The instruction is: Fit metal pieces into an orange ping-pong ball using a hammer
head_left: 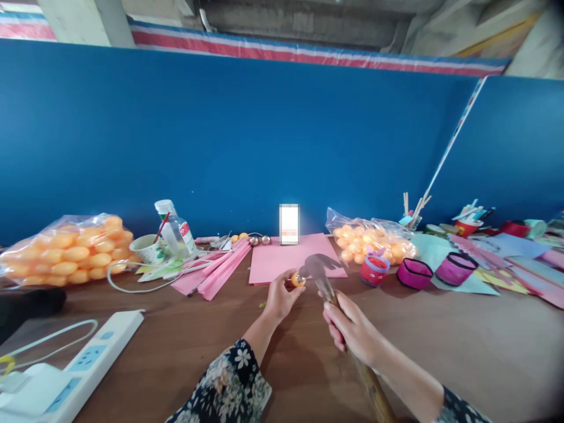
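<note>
My left hand (282, 296) pinches an orange ball (298, 282) just above the tabletop, by the front edge of a pink paper sheet (291, 258). A small shiny metal piece shows on the ball's upper side; what it is I cannot make out. Wrapped round the wooden handle of a claw hammer (321, 276) is my right hand (350, 329). The hammer's head lies close to the ball's right side; whether they touch I cannot tell. Its handle slants down toward me.
Bags of orange balls stand left (66, 252) and right (374, 241). A power strip (110, 338) lies front left. Pink strips (224, 270), a plastic bottle (176, 232) and a paper cup (145, 249) sit left. Small purple baskets (414, 274) and a red cup (374, 271) are right.
</note>
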Tool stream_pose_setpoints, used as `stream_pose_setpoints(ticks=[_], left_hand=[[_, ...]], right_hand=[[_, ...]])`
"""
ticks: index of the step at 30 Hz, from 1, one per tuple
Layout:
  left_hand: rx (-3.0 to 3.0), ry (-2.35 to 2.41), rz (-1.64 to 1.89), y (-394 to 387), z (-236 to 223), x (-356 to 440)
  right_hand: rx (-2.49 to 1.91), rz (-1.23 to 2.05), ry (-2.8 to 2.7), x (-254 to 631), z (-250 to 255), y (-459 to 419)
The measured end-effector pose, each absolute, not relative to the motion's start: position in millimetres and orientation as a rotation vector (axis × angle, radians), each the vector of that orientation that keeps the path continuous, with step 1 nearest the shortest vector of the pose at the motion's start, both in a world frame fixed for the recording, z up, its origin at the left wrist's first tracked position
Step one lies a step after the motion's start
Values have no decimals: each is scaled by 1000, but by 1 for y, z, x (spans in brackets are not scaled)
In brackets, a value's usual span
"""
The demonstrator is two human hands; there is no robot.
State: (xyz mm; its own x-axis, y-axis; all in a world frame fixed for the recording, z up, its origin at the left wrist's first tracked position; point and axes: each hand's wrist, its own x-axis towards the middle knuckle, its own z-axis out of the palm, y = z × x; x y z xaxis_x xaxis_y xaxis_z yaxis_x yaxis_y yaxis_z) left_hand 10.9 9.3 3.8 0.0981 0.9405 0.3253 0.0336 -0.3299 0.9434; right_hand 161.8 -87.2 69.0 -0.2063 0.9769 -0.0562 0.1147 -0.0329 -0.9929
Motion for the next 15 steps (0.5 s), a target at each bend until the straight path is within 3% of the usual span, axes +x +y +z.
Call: stream_pose_setpoints(ticks=[15], left_hand=[[1603,1034,1330,6,6,11]], right_hand=[[-1217,1284,-1486,162,64,-88]])
